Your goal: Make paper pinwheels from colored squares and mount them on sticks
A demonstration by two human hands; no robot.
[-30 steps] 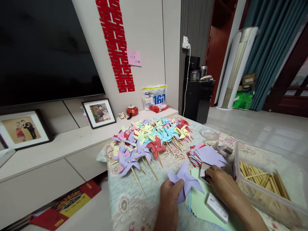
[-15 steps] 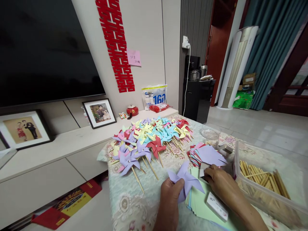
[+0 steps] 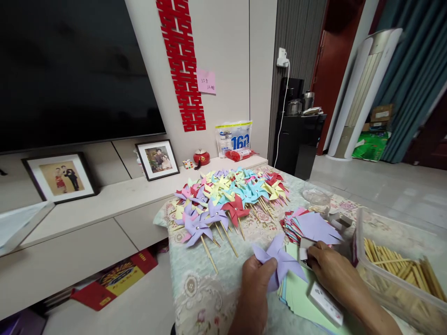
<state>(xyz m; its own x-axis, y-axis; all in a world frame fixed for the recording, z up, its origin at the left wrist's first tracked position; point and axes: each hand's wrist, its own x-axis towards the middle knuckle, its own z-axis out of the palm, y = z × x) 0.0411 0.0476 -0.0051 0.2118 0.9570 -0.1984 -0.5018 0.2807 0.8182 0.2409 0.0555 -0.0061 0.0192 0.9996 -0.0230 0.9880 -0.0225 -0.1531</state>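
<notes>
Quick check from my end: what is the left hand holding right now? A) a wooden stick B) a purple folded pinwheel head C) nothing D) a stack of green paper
B: the left hand pinches a purple paper pinwheel head with no stick on it, held above the green paper stack, while the wooden sticks lie in the clear plastic box on the right.

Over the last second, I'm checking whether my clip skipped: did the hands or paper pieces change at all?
Hardly. The view swung left, so everything sits further right in the picture. The left hand still pinches the folded purple pinwheel; the right hand still rests at the small white box beside the paper stack. The finished pinwheels and stick tub lie as before.
</notes>
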